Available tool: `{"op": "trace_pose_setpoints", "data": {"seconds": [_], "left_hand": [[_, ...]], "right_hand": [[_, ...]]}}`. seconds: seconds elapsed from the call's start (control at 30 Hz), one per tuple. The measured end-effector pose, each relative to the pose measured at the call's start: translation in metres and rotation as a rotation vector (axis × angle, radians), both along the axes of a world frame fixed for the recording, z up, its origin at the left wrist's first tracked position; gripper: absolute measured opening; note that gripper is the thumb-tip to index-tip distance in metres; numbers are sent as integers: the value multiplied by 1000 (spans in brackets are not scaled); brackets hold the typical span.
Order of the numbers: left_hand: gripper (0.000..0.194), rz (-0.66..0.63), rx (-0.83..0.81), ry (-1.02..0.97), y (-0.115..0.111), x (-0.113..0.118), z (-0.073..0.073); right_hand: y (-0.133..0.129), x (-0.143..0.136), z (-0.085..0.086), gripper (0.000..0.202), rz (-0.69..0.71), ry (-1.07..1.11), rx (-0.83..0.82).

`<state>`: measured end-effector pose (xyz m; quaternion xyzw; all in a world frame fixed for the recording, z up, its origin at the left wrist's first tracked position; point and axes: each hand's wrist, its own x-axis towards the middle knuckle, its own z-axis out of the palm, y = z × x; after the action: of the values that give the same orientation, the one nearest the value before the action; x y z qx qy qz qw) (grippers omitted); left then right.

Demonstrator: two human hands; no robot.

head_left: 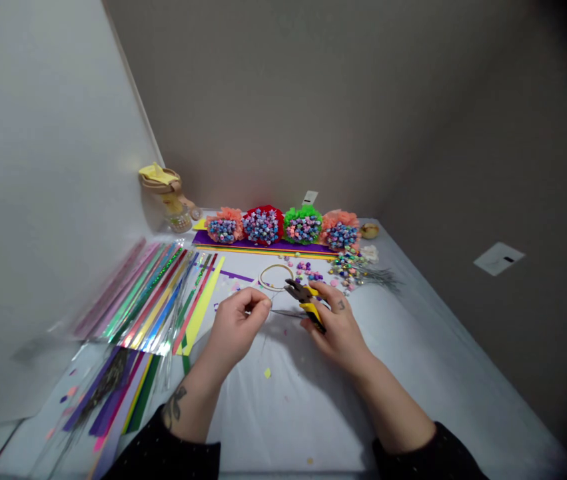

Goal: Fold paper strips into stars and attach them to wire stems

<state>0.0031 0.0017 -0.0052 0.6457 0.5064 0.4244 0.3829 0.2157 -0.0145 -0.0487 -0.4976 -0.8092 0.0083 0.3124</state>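
Note:
Over the middle of the table, my left hand (241, 323) pinches a thin wire (288, 313) between thumb and fingertips. My right hand (338, 329) holds pliers (308, 305) with yellow and black handles, their dark jaws parted and pointing up and left. The wire stretches from my left fingertips toward my right hand, just below the jaws. Behind the pliers a gold-coloured ring (276, 267) lies flat on the table. Small purple and pink paper stars (307, 271) are scattered beyond it.
Paper strips (148, 293) in many colours lie at the left. Several star bouquets (263, 225) line the back by the wall. A bundle of wires (383, 278) with stars is at the back right. A glass jar (179, 219) stands at the back left.

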Motion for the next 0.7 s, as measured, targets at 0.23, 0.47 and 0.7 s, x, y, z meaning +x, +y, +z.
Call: {"op": "trace_pose_setpoints", "data": {"seconds": [0.23, 0.47, 0.7], "left_hand": [[16, -8, 19, -5, 0, 1, 0], [15, -19, 38, 11, -2, 1, 2], [15, -9, 65, 22, -3, 2, 3]], "right_hand": [[1, -1, 1, 26, 26, 1, -20], [0, -2, -3, 27, 25, 36, -27], [-1, -6, -2, 26, 80, 165, -75]]}}
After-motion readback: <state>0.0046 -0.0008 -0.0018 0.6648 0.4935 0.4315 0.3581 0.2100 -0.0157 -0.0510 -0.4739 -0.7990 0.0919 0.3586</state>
